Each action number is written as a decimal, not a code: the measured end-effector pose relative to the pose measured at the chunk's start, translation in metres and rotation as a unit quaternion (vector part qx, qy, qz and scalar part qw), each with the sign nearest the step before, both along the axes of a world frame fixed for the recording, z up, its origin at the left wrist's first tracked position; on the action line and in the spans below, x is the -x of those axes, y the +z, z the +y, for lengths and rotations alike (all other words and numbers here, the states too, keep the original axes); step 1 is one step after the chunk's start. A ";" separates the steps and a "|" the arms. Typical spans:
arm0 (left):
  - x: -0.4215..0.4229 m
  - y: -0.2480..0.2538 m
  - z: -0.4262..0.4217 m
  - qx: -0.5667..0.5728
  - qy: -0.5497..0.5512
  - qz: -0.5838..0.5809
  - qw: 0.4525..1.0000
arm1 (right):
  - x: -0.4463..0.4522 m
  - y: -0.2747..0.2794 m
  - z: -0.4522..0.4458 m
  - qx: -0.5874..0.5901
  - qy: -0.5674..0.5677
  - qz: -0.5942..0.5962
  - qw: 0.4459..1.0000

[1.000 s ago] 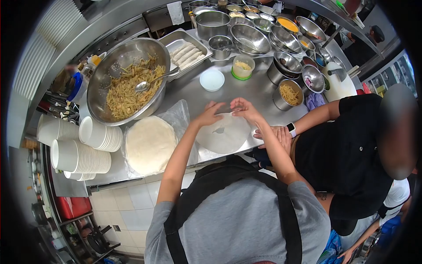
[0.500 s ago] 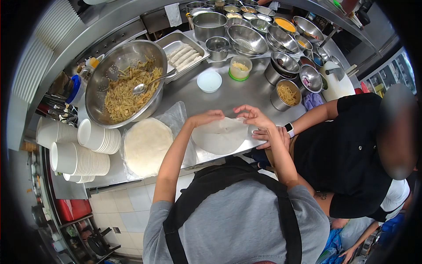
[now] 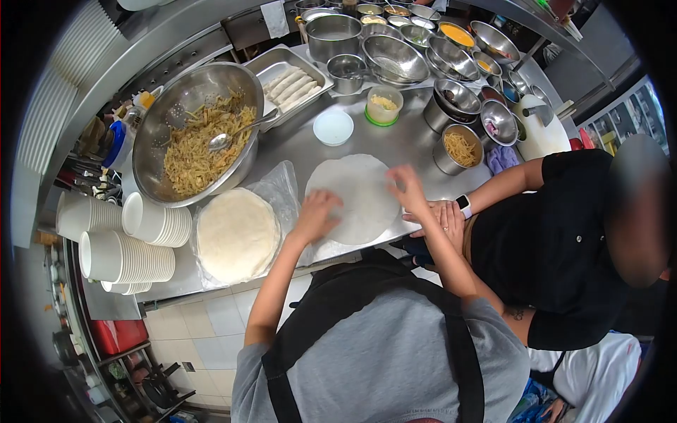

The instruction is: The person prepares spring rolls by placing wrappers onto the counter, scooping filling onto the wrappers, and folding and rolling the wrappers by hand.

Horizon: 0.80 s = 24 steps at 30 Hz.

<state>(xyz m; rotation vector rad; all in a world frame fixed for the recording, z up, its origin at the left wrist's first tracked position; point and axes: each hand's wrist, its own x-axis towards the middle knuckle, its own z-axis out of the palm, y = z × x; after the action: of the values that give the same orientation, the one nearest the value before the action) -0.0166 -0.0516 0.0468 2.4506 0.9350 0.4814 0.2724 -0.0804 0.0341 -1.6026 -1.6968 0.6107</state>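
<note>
A thin round wrapper [image 3: 356,201] lies flat on the steel counter [image 3: 296,151] in front of me. My left hand [image 3: 319,213] is over its left edge, fingers spread and a little blurred. Near the upper right edge of the wrapper is my right hand [image 3: 407,189], its fingers apart and holding nothing. I cannot tell whether either hand touches the sheet. To the left, a stack of round wrappers [image 3: 238,234] rests on a clear plastic sheet [image 3: 285,185]. Beyond the wrapper stand a small white bowl [image 3: 333,128] and a green-based tub [image 3: 384,107].
A large steel bowl [image 3: 144,151] of shredded filling, with a spoon [image 3: 220,142], stands left beside a tray [image 3: 321,79] of white rolls. White tubs [image 3: 130,255] are stacked at the left. Close on my right, a co-worker's hand [image 3: 446,217] rests at the counter edge.
Half a second ago both hands held the far edge of the wrapper, partly folded over. Now it lies flat as a full circle, and the hands have let go and moved apart.
</note>
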 end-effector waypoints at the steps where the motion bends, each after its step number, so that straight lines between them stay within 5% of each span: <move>1: 0.007 -0.007 -0.012 0.011 -0.025 0.024 0.999 | 0.002 -0.001 -0.011 0.081 0.088 -0.004 0.993; 3: 0.016 -0.017 -0.029 0.031 -0.073 0.072 0.994 | 0.008 0.006 -0.034 0.201 0.217 -0.064 0.953; 6: 0.019 -0.020 -0.037 0.007 -0.061 0.050 0.997 | 0.019 -0.004 -0.058 0.066 0.195 -0.202 0.958; 10: 0.015 -0.027 -0.044 -0.053 -0.040 0.029 0.997 | 0.019 -0.012 -0.057 0.017 0.189 -0.204 0.960; 12: 0.013 -0.033 -0.043 -0.069 -0.020 0.021 0.997 | 0.014 -0.012 -0.050 0.008 0.198 -0.166 0.966; 15: 0.012 -0.039 -0.021 0.042 0.030 -0.040 0.998 | 0.007 -0.008 -0.025 0.046 0.189 -0.066 0.979; 18: 0.004 -0.057 0.007 0.243 0.200 -0.137 0.939 | 0.010 0.001 0.008 0.096 0.121 -0.018 0.988; 24: -0.002 -0.045 0.019 0.137 0.215 -0.051 0.965 | 0.010 -0.009 0.024 0.096 0.021 -0.010 0.995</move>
<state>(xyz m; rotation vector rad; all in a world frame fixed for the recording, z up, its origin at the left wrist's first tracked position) -0.0146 -0.0326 0.0022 1.9560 1.3955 0.5737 0.2627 -0.0563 0.0255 -1.7125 -1.7338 0.8022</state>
